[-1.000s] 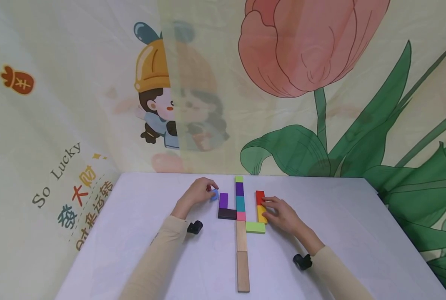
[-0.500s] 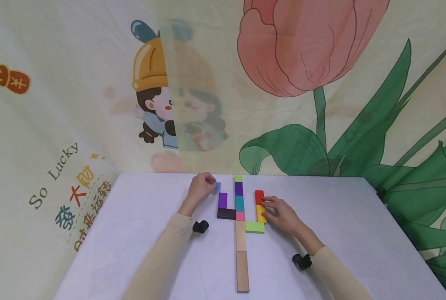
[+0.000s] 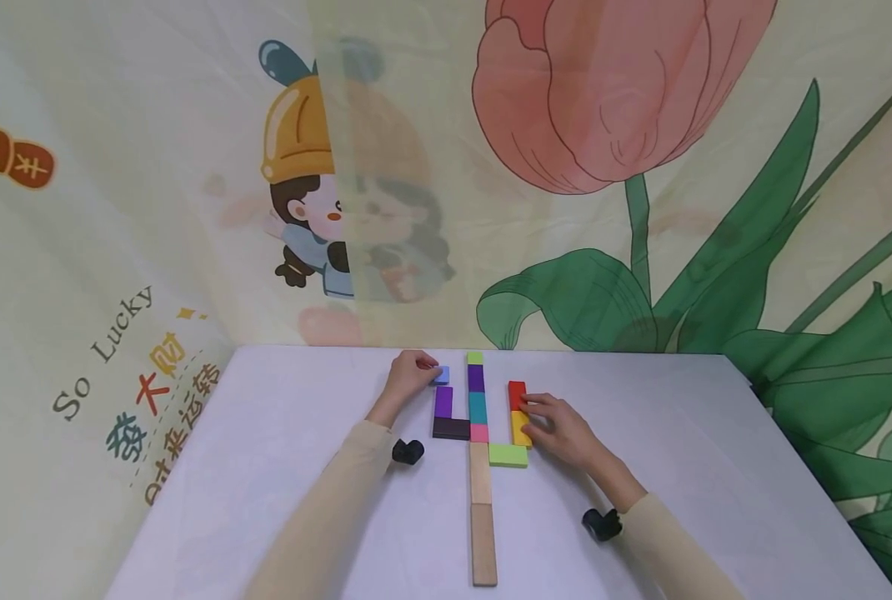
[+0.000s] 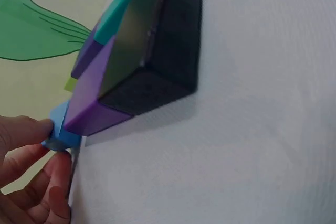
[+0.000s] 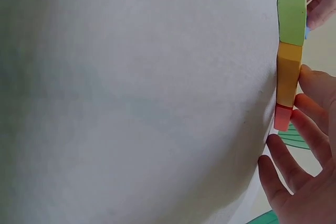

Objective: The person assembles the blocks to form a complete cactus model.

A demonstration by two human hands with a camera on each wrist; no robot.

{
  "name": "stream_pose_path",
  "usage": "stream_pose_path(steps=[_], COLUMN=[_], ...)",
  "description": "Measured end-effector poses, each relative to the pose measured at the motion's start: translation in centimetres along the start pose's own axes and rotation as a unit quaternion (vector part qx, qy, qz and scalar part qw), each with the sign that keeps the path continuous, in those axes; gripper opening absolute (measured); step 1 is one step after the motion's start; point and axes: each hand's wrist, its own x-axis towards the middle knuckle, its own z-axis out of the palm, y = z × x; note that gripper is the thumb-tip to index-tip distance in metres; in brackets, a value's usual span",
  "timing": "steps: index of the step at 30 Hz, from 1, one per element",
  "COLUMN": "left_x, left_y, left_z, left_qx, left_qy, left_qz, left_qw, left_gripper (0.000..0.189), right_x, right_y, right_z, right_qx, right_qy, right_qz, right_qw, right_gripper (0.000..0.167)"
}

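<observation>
My left hand (image 3: 408, 379) pinches a small blue block (image 4: 64, 128) between thumb and fingers, at the far end of the purple block (image 3: 443, 402). That purple block meets a black block (image 3: 451, 428), which joins the middle column at a pink block (image 3: 479, 432). On the other side, my right hand (image 3: 562, 425) rests with loosely spread fingers beside the yellow block (image 5: 289, 72) and the red block (image 3: 517, 395), fingertips right at their edges. The yellow one stands end to end with a light green block (image 3: 508, 455).
Beyond the pink block, the column continues with a teal block (image 3: 478, 407), a dark purple block (image 3: 476, 378) and a small green block (image 3: 475, 357). Two plain wooden blocks (image 3: 480, 473) extend it toward me. A printed cloth (image 3: 408, 325) hangs behind the white table (image 3: 326, 392).
My left hand has carried the blue block away from me and to the right, to the purple block's far end. The right hand has stayed at the red and yellow blocks.
</observation>
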Motion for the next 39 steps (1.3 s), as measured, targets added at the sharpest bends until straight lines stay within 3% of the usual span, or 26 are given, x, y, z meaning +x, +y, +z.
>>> stream_pose_path(steps=[20,39], left_x=[0.01,-0.17], left_y=[0.28,0.08], left_z=[-0.13,-0.21], left_qx=[0.051,0.034], left_qy=[-0.056,-0.065], left_qz=[-0.012,-0.012], left_qw=[0.997,0.9973], left_gripper=[0.018,0.017], right_x=[-0.06,0.02], right_y=[-0.21,-0.2], right_z=[-0.01,-0.01], right_qx=[-0.001,0.0], right_qy=[0.0,-0.002], right_qz=[0.001,0.01], right_qw=[1.0,0.9999], right_gripper=[0.044,0.044])
